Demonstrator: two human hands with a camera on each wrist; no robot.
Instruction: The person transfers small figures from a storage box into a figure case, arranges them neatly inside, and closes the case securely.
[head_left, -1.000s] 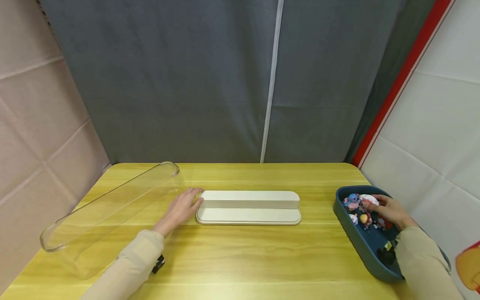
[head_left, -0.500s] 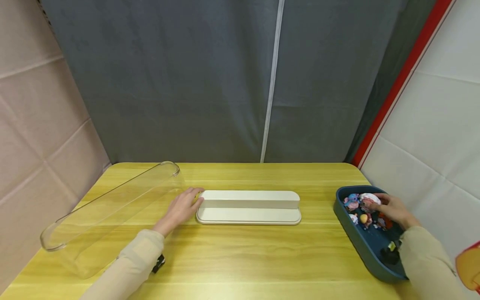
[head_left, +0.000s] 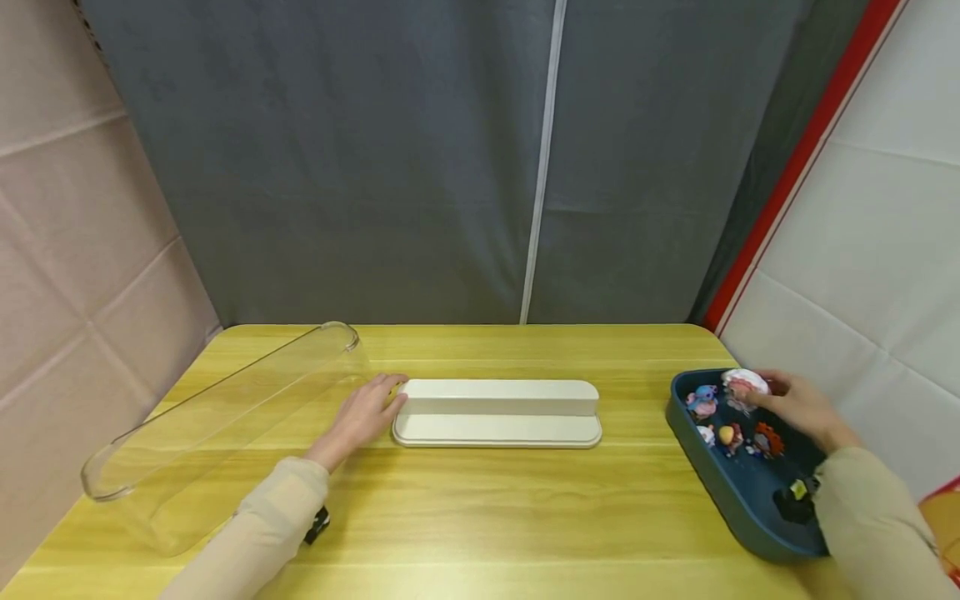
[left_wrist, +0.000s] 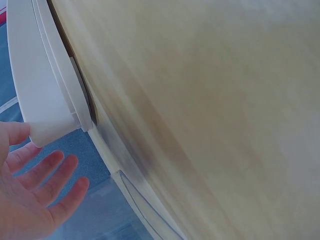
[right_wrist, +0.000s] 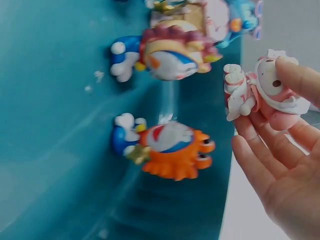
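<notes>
My right hand (head_left: 804, 410) pinches a small pink-and-white figurine (right_wrist: 265, 90) between thumb and fingers, raised over the far end of a dark blue tray (head_left: 705, 467). Lower in that tray lie several other figurines, among them an orange crab-hooded figurine (right_wrist: 172, 150), a figurine in a maroon frilled hood (right_wrist: 172, 52) and a blue-and-pink figurine (head_left: 702, 401). At the table's middle is a long white stepped stand (head_left: 495, 431). My left hand (head_left: 363, 419) touches its left end with thumb and forefinger, the other fingers spread loosely.
A clear plastic cover (head_left: 225, 425) lies slanted across the left of the wooden table (head_left: 480, 508). A small black item (head_left: 317, 527) shows beside the left sleeve. In the tray's near part sits a black piece with a yellow-green patch (head_left: 797, 500). Grey curtain (head_left: 360, 167) hangs behind.
My right hand has lifted the pink-and-white figurine up from among the others and drawn it slightly right. The left hand stays at the stand's end.
</notes>
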